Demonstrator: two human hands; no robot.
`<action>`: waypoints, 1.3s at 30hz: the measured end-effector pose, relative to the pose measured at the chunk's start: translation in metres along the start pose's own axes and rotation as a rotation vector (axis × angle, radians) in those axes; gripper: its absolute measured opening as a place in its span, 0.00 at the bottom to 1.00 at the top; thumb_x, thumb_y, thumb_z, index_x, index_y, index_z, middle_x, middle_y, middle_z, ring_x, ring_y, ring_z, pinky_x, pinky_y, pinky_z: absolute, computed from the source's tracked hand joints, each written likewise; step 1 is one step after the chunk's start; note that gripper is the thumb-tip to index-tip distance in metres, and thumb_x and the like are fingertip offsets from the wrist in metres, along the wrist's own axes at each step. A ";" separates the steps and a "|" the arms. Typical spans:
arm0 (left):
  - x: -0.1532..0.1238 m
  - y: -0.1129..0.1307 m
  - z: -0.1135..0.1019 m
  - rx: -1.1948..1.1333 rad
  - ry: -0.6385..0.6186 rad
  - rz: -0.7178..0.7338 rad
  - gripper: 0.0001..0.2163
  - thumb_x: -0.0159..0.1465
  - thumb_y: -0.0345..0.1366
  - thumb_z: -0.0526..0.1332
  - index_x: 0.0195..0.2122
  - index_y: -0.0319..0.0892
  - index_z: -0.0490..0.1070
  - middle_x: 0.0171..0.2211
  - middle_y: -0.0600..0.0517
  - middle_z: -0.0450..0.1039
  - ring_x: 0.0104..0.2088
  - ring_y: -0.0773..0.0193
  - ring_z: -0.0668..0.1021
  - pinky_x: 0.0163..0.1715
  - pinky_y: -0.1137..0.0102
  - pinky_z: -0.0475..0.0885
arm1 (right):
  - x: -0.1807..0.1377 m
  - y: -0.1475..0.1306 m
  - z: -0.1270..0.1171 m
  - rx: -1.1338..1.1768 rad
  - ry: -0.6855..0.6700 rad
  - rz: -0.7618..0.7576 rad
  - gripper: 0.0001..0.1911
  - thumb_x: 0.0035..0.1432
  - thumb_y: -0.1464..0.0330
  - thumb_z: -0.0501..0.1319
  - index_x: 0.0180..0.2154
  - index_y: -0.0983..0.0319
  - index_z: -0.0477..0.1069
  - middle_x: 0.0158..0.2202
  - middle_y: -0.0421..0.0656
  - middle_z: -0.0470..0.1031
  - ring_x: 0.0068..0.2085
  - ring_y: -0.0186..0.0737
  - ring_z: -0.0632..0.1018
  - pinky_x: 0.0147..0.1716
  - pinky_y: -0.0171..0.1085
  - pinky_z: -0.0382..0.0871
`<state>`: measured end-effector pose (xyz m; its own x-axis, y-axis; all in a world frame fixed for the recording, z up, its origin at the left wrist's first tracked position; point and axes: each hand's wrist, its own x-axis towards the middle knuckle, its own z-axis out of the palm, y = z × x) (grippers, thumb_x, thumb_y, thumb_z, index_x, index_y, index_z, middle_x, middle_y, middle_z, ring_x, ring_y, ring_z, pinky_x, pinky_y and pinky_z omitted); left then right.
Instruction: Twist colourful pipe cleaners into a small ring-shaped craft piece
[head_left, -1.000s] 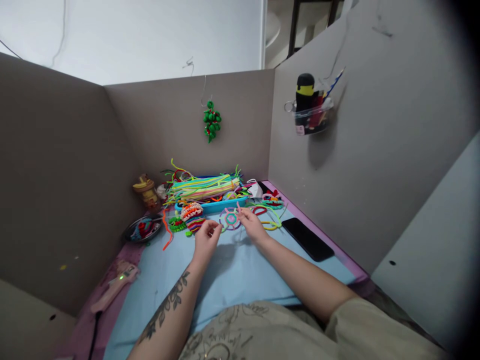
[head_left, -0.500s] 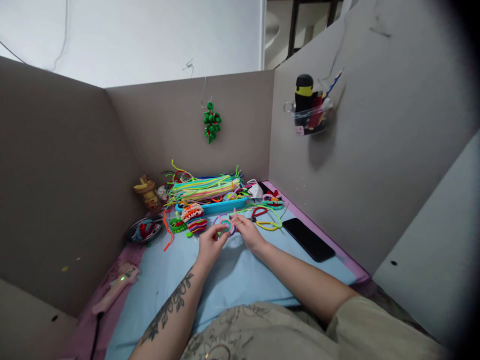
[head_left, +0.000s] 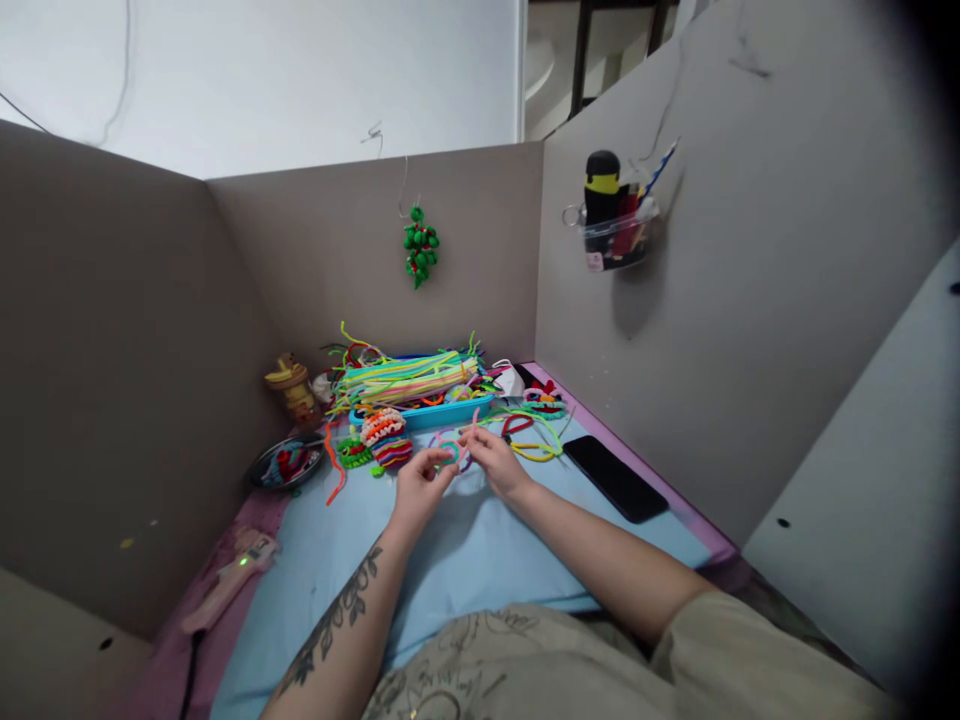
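Observation:
Above the blue cloth (head_left: 330,560), my left hand (head_left: 424,488) pinches a small teal and pink ring of pipe cleaner (head_left: 450,453) between thumb and fingertips. My right hand (head_left: 495,465) is closed beside it, pinching a pink pipe cleaner (head_left: 475,420) whose end sticks up past the fingers. Both hands are close together, and a purple loop shows around the ring. Just left of them lie a striped pipe-cleaner piece (head_left: 391,452) and a peach and orange one (head_left: 382,426).
Behind the hands stands a blue tray (head_left: 450,412) heaped with pipe cleaners (head_left: 412,375). A black phone (head_left: 615,478) lies right, a dark bowl (head_left: 262,468) left. A pink glue gun (head_left: 232,580) with a lit green light rests front left. Grey panels (head_left: 360,240) enclose the table.
The pink pipe cleaner's free end has shifted slightly right and up with my right fingers. My left hand keeps its hold on the ring. The view has shifted a little.

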<state>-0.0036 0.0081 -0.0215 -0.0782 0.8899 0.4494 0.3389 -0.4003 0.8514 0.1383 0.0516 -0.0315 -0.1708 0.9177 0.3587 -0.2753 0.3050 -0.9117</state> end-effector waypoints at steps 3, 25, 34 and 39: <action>0.002 0.000 -0.001 -0.031 0.020 -0.036 0.12 0.51 0.40 0.63 0.33 0.38 0.71 0.16 0.60 0.56 0.17 0.74 0.56 0.17 0.76 0.50 | 0.005 0.001 -0.007 -0.147 0.134 -0.025 0.10 0.53 0.63 0.55 0.36 0.61 0.66 0.33 0.42 0.68 0.34 0.36 0.70 0.31 0.34 0.64; 0.004 -0.002 -0.002 -0.071 -0.135 -0.145 0.13 0.50 0.40 0.64 0.33 0.37 0.71 0.23 0.52 0.72 0.19 0.71 0.67 0.18 0.76 0.57 | 0.004 -0.020 -0.020 -0.620 0.011 -0.375 0.08 0.52 0.72 0.55 0.29 0.60 0.73 0.28 0.42 0.73 0.31 0.38 0.71 0.31 0.36 0.63; 0.004 -0.003 -0.004 0.143 -0.135 0.012 0.10 0.52 0.38 0.61 0.34 0.39 0.73 0.23 0.54 0.71 0.18 0.73 0.61 0.19 0.76 0.55 | 0.007 -0.020 -0.019 -0.434 -0.014 -0.169 0.05 0.47 0.69 0.58 0.27 0.63 0.72 0.25 0.41 0.72 0.27 0.34 0.70 0.27 0.33 0.63; 0.003 -0.004 -0.005 0.195 -0.137 0.038 0.10 0.53 0.38 0.61 0.34 0.40 0.74 0.20 0.55 0.69 0.18 0.71 0.62 0.19 0.75 0.56 | 0.005 -0.023 -0.017 -0.463 -0.024 -0.181 0.04 0.47 0.70 0.58 0.26 0.63 0.72 0.24 0.40 0.71 0.26 0.33 0.68 0.27 0.32 0.61</action>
<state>-0.0096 0.0114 -0.0218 0.0617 0.9018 0.4278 0.5146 -0.3960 0.7605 0.1601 0.0539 -0.0123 -0.1822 0.8351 0.5191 0.1455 0.5450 -0.8257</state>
